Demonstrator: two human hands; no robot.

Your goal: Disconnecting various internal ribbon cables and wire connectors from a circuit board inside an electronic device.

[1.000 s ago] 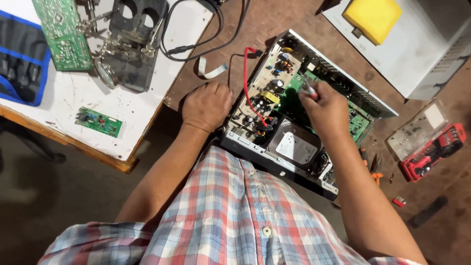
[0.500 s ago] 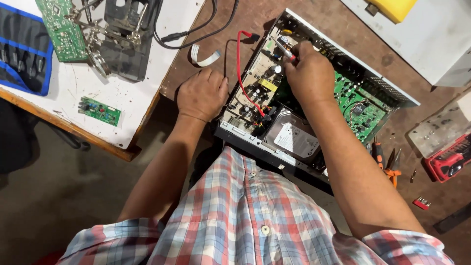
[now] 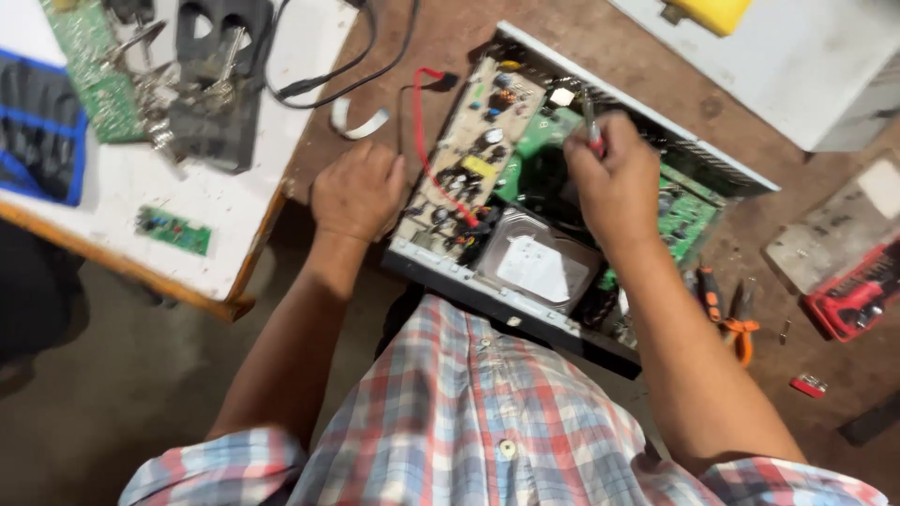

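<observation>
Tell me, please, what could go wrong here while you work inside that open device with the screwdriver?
The screwdriver in the right hand hovers over the green board; a slip might scratch it or bridge contacts. The left hand rests at the edge of the beige board, close to its bare components and the red wire, which could snag. The open case overhangs the table edge toward the lap and might tip.

Two bare arms reach forward, both hands bent at the fingers.

The left hand [image 3: 356, 192] lies knuckles up, fingers curled under, arm stretched almost straight. The right hand [image 3: 614, 183] sits higher and further out than the left hand, fingers pinched tight together, wrist bent, forearm slanting back to a checked sleeve.
</observation>
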